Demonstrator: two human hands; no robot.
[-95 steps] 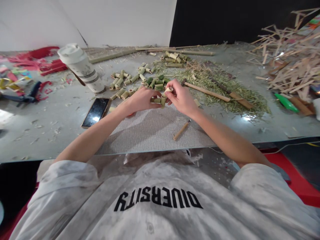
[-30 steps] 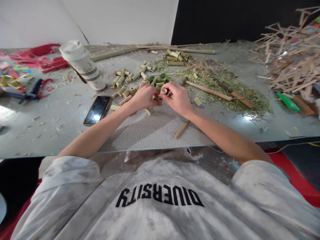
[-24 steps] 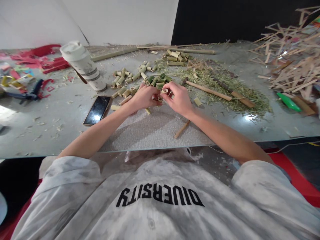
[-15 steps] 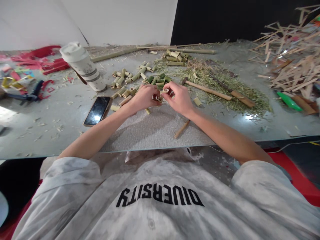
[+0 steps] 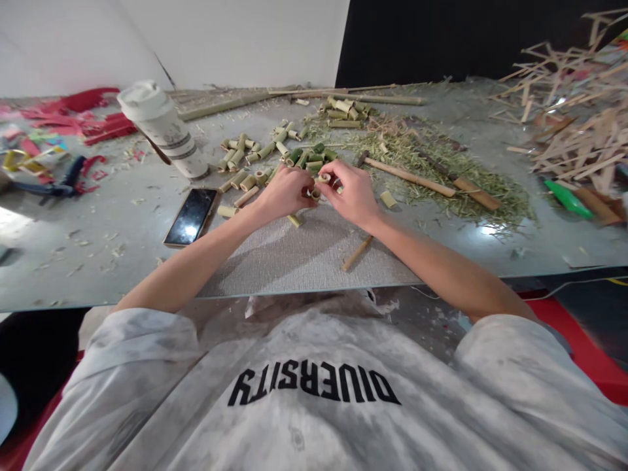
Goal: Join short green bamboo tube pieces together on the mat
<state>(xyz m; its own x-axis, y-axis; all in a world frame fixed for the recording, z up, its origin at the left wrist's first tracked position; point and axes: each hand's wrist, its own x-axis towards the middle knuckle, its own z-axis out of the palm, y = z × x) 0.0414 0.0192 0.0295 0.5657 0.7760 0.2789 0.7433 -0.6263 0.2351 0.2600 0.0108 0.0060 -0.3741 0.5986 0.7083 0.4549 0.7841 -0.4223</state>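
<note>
Both hands are staying together over the far edge of the mat (image 5: 299,252), hardly shifted from half a second ago. Compared with three seconds ago, they are sitting a little farther from the body, and a loose stub (image 5: 295,220) is now lying on the mat at 6 o'clock from the left hand (image 5: 282,195), where none lay then. The bundle of stubs seems smaller too; that looks like pieces being worked together rather than set aside.

The left hand's fingers (image 5: 300,196) are curling shut around a small cluster of bamboo stubs (image 5: 314,193), with only the cut ends showing. The right hand (image 5: 354,194) is pinching a pale stub (image 5: 324,177) between thumb and forefinger, right at the top of the cluster, touching it.

More stubs (image 5: 240,160) are lying scattered at 10 o'clock from the hands. A phone (image 5: 191,216) is lying at 9 o'clock, a cup (image 5: 161,131) beyond it, a stick (image 5: 357,253) at 5 o'clock, and green shavings (image 5: 441,176) at 2 o'clock on the table (image 5: 98,248).
</note>
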